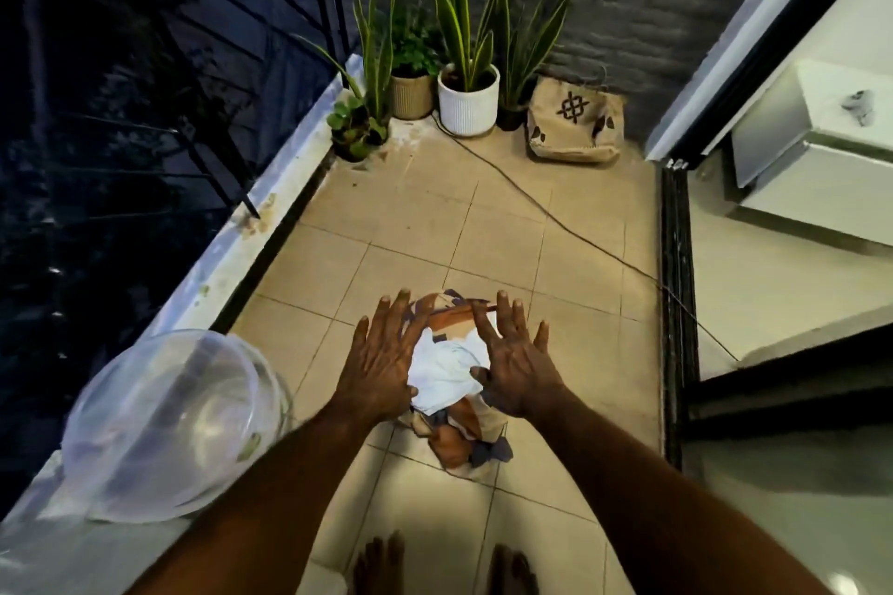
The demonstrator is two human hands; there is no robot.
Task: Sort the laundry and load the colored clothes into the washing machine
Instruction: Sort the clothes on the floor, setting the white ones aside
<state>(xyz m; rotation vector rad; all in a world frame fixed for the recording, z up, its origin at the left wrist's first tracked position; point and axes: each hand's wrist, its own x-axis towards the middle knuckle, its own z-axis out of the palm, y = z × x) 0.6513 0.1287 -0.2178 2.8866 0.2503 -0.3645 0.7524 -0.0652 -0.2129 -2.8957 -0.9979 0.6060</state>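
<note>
A small pile of laundry lies on the tiled floor in front of me. On top is a white garment (pixel 444 370); under it is a patterned cloth in orange, beige and purple (pixel 464 437). My left hand (pixel 384 355) hovers over the pile's left side, fingers spread. My right hand (pixel 514 360) hovers over its right side, fingers spread, thumb near the white garment. Neither hand grips anything. No washing machine drum is visible; a clear domed plastic lid (pixel 176 423) sits at the lower left.
Several potted plants (pixel 466 97) and a woven bag (pixel 572 121) stand at the far end of the balcony. A thin cable (pixel 570 227) crosses the tiles. A low ledge (pixel 251 232) runs along the left, a door track (pixel 674 285) along the right. My bare feet show below.
</note>
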